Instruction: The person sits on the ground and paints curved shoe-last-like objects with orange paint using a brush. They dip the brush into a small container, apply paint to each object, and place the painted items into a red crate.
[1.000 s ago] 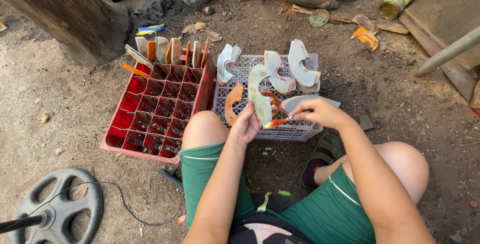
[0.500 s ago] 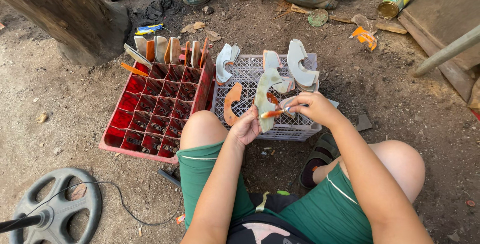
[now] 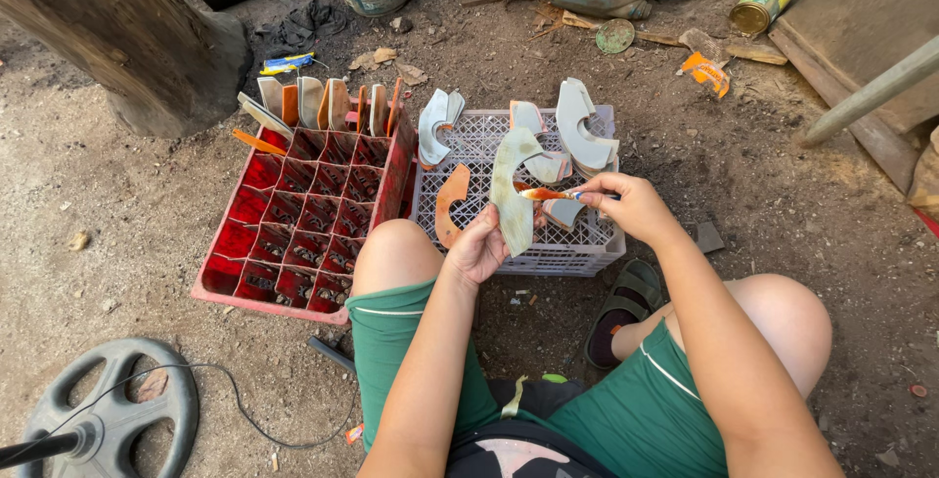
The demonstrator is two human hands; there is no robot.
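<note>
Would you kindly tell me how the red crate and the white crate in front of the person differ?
The red crate is split into many square compartments, while the white crate shows a flat mesh surface. The red crate's curved pieces stand slotted along its far row; the white crate's lie loose on top. The red crate looks larger. Both sit on bare dirt.

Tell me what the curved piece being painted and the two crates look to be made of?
Curved piece: thin, flat, dull grey-green, maybe sheet metal or board; unclear. White crate: moulded plastic, open lattice mesh. Red crate: plastic too, with moulded divider cells, faded and dusty.
</note>
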